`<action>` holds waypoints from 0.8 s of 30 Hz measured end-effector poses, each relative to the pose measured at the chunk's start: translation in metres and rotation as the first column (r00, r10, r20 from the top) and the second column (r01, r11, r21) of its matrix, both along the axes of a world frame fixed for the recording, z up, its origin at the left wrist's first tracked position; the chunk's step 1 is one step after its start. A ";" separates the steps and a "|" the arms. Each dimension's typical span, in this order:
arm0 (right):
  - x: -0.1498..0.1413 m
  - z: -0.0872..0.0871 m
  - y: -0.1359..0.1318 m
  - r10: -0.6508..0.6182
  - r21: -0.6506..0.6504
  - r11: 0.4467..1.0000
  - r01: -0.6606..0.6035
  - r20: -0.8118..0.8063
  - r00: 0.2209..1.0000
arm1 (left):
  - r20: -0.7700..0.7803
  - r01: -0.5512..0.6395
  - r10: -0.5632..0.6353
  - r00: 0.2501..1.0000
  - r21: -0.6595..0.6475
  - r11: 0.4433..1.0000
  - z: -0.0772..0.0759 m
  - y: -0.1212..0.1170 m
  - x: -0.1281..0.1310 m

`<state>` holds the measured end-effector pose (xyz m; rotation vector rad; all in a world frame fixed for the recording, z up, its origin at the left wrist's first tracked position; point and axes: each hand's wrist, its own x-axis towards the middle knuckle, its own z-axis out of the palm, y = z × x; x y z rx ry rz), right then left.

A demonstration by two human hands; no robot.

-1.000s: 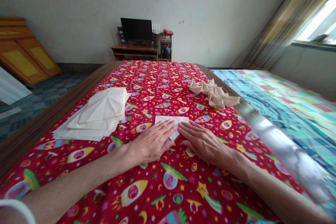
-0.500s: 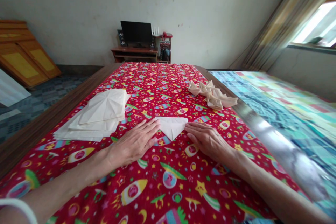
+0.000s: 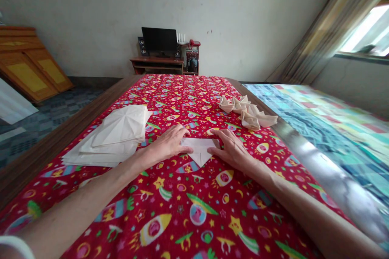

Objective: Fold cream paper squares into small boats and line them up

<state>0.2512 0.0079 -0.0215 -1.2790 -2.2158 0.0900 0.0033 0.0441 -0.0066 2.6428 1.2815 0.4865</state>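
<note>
A white sheet of folded paper (image 3: 201,148) lies on the red patterned cloth, its long straight edge at the far side and a point towards me. A crease line runs down to that point. My left hand (image 3: 172,142) holds its left corner, thumb on top and fingers curled over the far edge. On the opposite corner, my right hand (image 3: 231,145) grips in the same way. Left of my hands lies a stack of creased white paper (image 3: 120,127). Several folded paper shapes (image 3: 251,114) with pointed tips stand in a cluster at the right.
The red cloth (image 3: 182,210) covers a dark wooden table (image 3: 103,99). A bed (image 3: 322,129) with a checked cover adjoins it on the right. Beyond the far end stand a small desk (image 3: 156,61) with a monitor (image 3: 159,40). A wooden cabinet (image 3: 35,64) is at the left.
My hands lay flat with fingers stretched at the paper's two sides. Now the fingers have curled round its far edge and the thumbs rest on its face. The view has tilted slightly.
</note>
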 end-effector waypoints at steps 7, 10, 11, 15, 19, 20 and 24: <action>0.003 -0.002 0.005 0.035 -0.040 0.999 -0.036 -0.017 0.999 | 0.034 -0.022 0.036 0.999 -0.328 0.944 0.015 -0.001 0.004; 0.000 0.003 0.005 0.006 -0.082 0.997 -0.007 -0.010 1.000 | 0.140 -0.018 0.087 0.986 -0.435 0.900 0.011 0.000 0.003; -0.001 0.006 0.005 -0.013 -0.116 0.993 0.011 -0.013 1.000 | 0.181 -0.005 0.099 0.979 -0.461 0.888 0.009 0.000 0.002; -0.003 0.015 0.004 -0.048 -0.302 0.953 0.016 -0.102 0.994 | 0.259 0.026 0.107 0.960 -0.461 0.887 0.010 -0.001 0.004; -0.003 0.026 0.000 0.004 -0.139 0.990 -0.039 -0.248 0.969 | 0.328 0.010 0.069 0.942 -0.234 0.972 0.024 -0.007 0.010; -0.003 0.030 -0.002 0.026 -0.043 0.998 -0.039 -0.268 0.963 | 0.355 0.003 0.040 0.934 -0.120 0.993 0.028 -0.010 0.011; -0.004 0.039 -0.008 0.100 0.274 0.959 -0.070 -0.100 0.990 | 0.231 0.006 -0.095 0.968 0.359 0.933 0.038 -0.022 0.012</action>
